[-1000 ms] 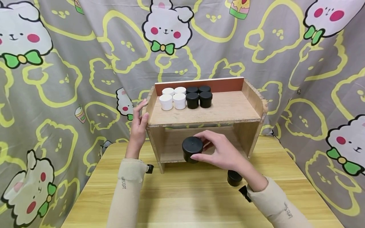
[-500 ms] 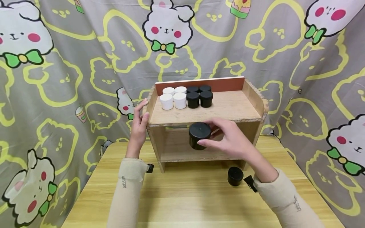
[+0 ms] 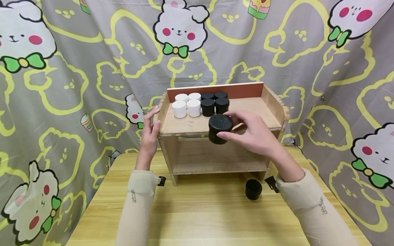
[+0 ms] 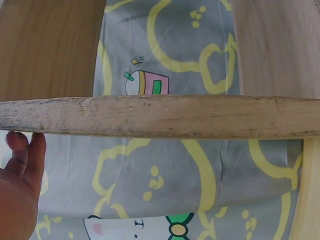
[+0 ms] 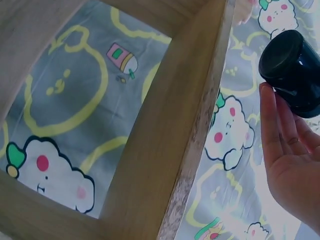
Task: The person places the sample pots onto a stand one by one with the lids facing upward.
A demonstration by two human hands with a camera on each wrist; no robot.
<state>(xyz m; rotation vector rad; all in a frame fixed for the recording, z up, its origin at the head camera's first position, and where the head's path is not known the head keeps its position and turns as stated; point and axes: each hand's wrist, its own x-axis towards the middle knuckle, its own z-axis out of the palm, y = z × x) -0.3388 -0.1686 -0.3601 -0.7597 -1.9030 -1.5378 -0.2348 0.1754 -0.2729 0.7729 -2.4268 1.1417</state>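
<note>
My right hand [image 3: 250,131] pinches a black lidded jar [image 3: 220,131] between thumb and fingers, upright in front of the top shelf's edge. The same black jar [image 5: 290,72] shows at the fingertips in the right wrist view. My left hand [image 3: 149,133] rests against the left side panel of a small two-tier wooden shelf [image 3: 191,128]; in the left wrist view its fingertips [image 4: 37,142] touch the board's edge. On the top tier stand several white jars [image 3: 194,108] at the left, with several black jars [image 3: 208,108] right beside them in two rows.
One more black jar [image 3: 253,189] stands on the wooden table [image 3: 197,215] in front of the shelf's right leg. A patterned grey curtain [image 3: 123,82] hangs behind and around the table. Raised side panels [image 3: 275,107] and a reddish back board [image 3: 246,91] border the top tier.
My right hand has lifted the black jar up and slightly right, from before the lower tier to the top shelf's front edge. My left hand stays at the side panel.
</note>
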